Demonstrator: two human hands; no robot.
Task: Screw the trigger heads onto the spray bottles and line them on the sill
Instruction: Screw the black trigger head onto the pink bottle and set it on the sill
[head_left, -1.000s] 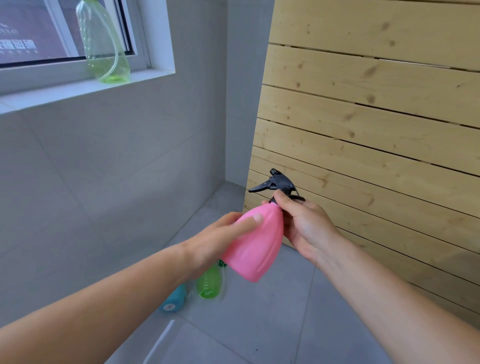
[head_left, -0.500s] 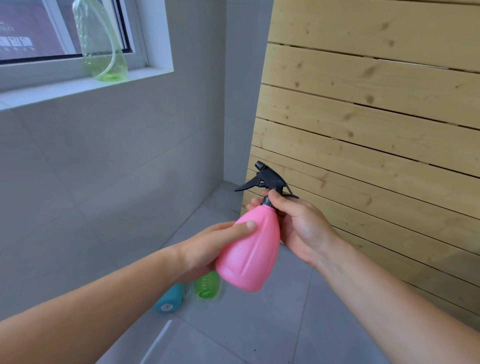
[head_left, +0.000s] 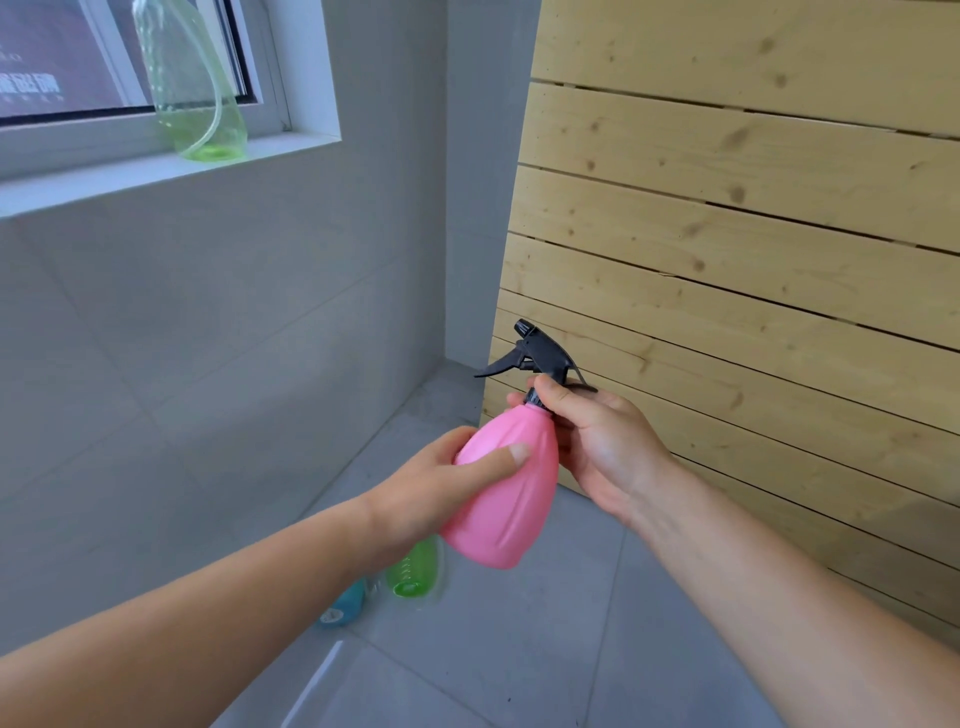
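A pink spray bottle (head_left: 506, 499) is held in mid-air in front of me, tilted with its base toward me. My left hand (head_left: 441, 488) wraps its body, thumb across the front. A black trigger head (head_left: 540, 356) sits on its neck, nozzle pointing left. My right hand (head_left: 602, 441) pinches the black collar at the neck. A clear green bottle (head_left: 195, 88) stands on the white window sill (head_left: 130, 182) at upper left; its top is cut off by the frame. On the floor below my left arm lie a green bottle (head_left: 415, 569) and a blue bottle (head_left: 345, 608).
A pale wooden slatted panel (head_left: 727, 234) leans against the wall on the right, close behind my right hand. Grey tiled wall (head_left: 182, 338) runs under the sill. Grey tiled floor (head_left: 493, 649) lies below.
The pink bottle has swung more upright and risen slightly, with the trigger head pointing higher. My right hand has shifted its grip around the neck. The view moved a little left.
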